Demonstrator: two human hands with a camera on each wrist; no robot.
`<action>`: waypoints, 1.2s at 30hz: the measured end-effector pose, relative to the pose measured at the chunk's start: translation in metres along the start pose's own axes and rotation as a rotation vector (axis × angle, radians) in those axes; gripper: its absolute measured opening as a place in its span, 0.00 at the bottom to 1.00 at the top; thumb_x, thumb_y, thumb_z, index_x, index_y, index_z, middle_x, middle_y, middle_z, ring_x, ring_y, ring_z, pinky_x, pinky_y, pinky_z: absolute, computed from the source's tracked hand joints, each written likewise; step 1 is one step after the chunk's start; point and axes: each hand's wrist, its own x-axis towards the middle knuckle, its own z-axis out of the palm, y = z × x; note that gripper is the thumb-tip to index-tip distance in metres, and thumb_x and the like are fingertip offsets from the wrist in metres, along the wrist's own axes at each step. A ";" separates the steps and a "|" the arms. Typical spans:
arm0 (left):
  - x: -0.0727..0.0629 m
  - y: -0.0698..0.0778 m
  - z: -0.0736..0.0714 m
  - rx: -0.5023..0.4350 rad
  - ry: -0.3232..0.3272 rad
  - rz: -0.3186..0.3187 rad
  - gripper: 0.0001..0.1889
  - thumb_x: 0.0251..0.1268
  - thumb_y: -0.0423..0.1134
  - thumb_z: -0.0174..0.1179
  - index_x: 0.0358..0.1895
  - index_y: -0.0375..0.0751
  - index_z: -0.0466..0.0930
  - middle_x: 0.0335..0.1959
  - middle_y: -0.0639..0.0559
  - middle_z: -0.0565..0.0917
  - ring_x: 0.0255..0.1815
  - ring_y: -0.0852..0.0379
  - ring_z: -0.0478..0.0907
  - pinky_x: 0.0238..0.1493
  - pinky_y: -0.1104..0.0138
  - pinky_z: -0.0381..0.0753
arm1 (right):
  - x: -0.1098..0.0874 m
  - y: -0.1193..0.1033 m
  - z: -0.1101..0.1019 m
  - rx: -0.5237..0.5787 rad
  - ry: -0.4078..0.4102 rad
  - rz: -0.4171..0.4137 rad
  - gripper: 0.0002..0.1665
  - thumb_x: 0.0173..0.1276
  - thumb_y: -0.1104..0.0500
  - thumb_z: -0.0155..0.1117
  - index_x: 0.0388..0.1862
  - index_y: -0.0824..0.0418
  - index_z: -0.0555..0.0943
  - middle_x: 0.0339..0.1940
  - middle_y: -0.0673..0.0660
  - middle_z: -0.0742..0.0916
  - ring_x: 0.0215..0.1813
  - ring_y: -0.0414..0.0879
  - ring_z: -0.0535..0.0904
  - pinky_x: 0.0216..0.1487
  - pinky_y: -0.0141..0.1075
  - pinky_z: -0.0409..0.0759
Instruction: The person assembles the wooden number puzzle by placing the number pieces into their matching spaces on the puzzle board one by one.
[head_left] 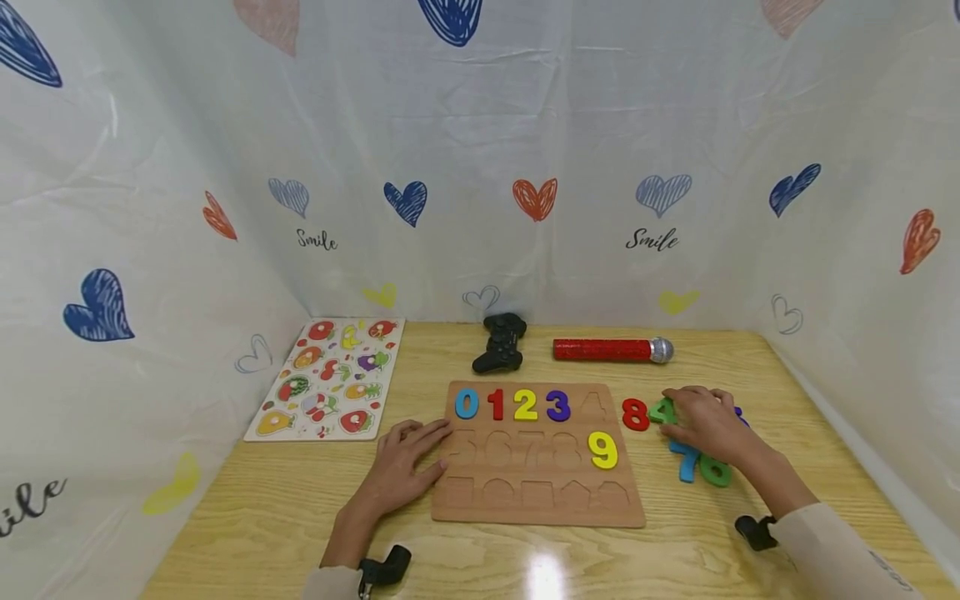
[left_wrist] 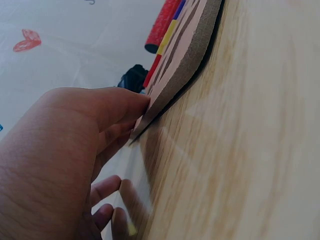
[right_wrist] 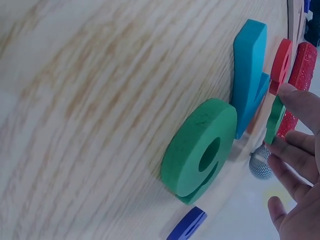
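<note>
A wooden number board lies on the table, with 0, 1, 2 and 3 in its top row and a yellow 9 at the right of its middle row. My left hand rests by the board's left edge, its fairly straight index finger and thumb touching it. To the right of the board, my right hand pinches a green number 4 between thumb and fingers. Around it lie a red 8, a blue 7, a green 6 and a purple piece, partly hidden in the head view.
Behind the board lie a black game controller and a red microphone. A fruit-sticker board is at the back left. A white curtain printed with hearts encloses the back and sides of the table.
</note>
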 end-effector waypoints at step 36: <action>-0.001 0.000 0.000 -0.013 -0.012 -0.003 0.27 0.70 0.54 0.59 0.70 0.52 0.75 0.72 0.56 0.71 0.67 0.45 0.63 0.60 0.42 0.57 | 0.010 -0.027 -0.004 0.039 0.018 -0.080 0.34 0.64 0.55 0.74 0.64 0.72 0.76 0.58 0.70 0.82 0.64 0.70 0.67 0.57 0.67 0.55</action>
